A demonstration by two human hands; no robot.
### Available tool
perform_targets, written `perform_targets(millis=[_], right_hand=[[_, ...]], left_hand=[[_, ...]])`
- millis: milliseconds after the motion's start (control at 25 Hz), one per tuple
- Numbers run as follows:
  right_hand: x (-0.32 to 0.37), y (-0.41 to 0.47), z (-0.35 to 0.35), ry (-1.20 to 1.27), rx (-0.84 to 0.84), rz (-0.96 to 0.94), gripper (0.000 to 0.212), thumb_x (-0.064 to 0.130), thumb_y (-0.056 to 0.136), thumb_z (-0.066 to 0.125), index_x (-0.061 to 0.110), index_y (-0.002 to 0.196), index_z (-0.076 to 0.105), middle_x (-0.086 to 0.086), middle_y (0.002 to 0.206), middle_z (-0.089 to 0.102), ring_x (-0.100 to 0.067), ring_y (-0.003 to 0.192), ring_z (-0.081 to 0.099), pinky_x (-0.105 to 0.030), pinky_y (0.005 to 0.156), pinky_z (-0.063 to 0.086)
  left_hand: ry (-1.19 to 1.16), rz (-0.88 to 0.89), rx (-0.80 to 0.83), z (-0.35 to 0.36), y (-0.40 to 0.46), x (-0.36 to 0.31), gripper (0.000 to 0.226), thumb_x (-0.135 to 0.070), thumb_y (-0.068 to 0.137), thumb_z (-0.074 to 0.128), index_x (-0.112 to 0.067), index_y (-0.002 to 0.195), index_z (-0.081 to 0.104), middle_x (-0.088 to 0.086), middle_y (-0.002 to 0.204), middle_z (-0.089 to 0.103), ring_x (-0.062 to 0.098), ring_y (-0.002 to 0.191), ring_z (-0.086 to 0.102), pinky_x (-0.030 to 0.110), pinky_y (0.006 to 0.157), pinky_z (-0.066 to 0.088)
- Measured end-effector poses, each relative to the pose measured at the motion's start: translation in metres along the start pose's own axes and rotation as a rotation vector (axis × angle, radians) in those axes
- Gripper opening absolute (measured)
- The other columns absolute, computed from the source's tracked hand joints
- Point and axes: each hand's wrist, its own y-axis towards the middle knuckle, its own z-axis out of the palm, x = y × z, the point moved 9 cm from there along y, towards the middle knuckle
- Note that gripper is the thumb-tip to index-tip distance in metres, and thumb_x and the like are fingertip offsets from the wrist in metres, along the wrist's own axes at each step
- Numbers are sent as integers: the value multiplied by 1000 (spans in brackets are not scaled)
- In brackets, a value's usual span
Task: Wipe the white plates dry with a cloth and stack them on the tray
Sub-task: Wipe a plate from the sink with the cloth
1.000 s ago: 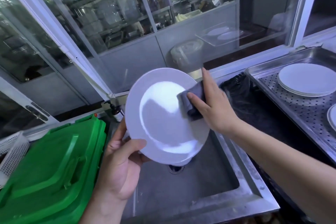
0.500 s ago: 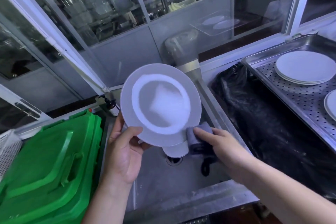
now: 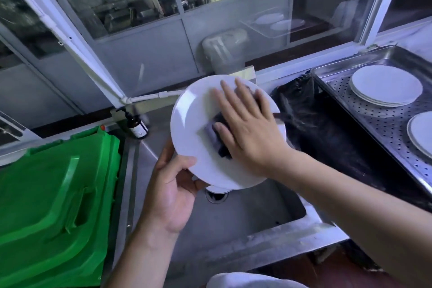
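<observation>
Steel sink (image 3: 245,224) fills the space below me, its drain (image 3: 216,196) partly hidden under what I hold. My left hand (image 3: 174,192) grips the white plate (image 3: 198,121) by its lower left rim, thumb curled over the front face, the other fingers behind it. I hold it tilted above the basin. My right hand (image 3: 250,128) lies flat on the plate's face with fingers straight and spread, pressing a dark folded cloth (image 3: 216,138) against it; the cloth shows at my thumb and under my fingertips. To my left sits a green plastic bin lid (image 3: 51,206), and past it a small brown pump bottle (image 3: 138,127) stands at the sink's back corner. To my right lies a black plastic bag (image 3: 327,128), then the perforated steel tray (image 3: 383,119) with a stack of white plates (image 3: 385,89) and another plate (image 3: 420,133) near its edge. Beyond everything runs a glazed partition (image 3: 145,18).
</observation>
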Motion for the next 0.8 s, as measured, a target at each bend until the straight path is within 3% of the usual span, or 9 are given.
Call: perform_targets(millis=[120, 280, 400, 520, 600, 680, 800], right_hand=[[16, -16, 39, 107, 178, -118, 68, 54, 103, 15, 21, 162, 4, 7, 169, -2, -12, 155, -9, -42, 124, -7], [3, -47, 68, 39, 262, -24, 67, 55, 102, 9, 26, 160, -7, 12, 167, -12, -7, 152, -18, -41, 124, -7], [6, -57, 66, 200, 144, 110, 69, 54, 100, 20, 19, 160, 20, 5, 168, 15, -11, 155, 2, -47, 124, 5], [12, -69, 47, 394, -42, 89, 56, 50, 98, 50, 8, 134, 59, -7, 142, 56, -24, 145, 38, -54, 119, 22], [17, -81, 53, 342, 97, -2, 62, 54, 92, 60, 12, 138, 59, -1, 145, 54, -18, 146, 37, -54, 121, 20], [16, -92, 64, 227, 221, -18, 64, 37, 88, 71, 17, 146, 52, 2, 154, 47, -15, 148, 35, -57, 121, 23], [21, -104, 78, 133, 175, 46, 65, 2, 76, 80, 14, 137, 62, 1, 143, 58, -24, 137, 50, -61, 110, 40]], left_hand=[[-18, -6, -15, -24, 1, 0, 63, -3, 76, 59, -34, 131, 67, 1, 119, 72, 27, 99, 60, 42, 76, 54], [-25, -38, -36, -47, 3, 5, 61, -1, 78, 53, -32, 129, 67, -1, 109, 72, 14, 80, 63, 29, 55, 53], [-67, -142, -45, -59, 5, 24, 58, -6, 79, 56, -30, 130, 67, 1, 115, 73, 18, 87, 67, 32, 60, 57], [-180, -260, -53, -69, 7, 45, 52, -10, 79, 59, -30, 126, 70, 3, 122, 74, 18, 97, 73, 33, 65, 60], [-239, -318, -77, -77, 7, 55, 51, -11, 77, 58, -31, 121, 73, 2, 118, 75, 15, 91, 74, 30, 60, 59], [-268, -377, -83, -82, 7, 70, 50, -12, 75, 59, -32, 117, 75, 2, 116, 76, 15, 90, 74, 31, 62, 60], [-327, -475, -92, -83, 2, 97, 48, -11, 73, 61, -31, 113, 78, 7, 117, 76, 20, 94, 75, 36, 65, 61]])
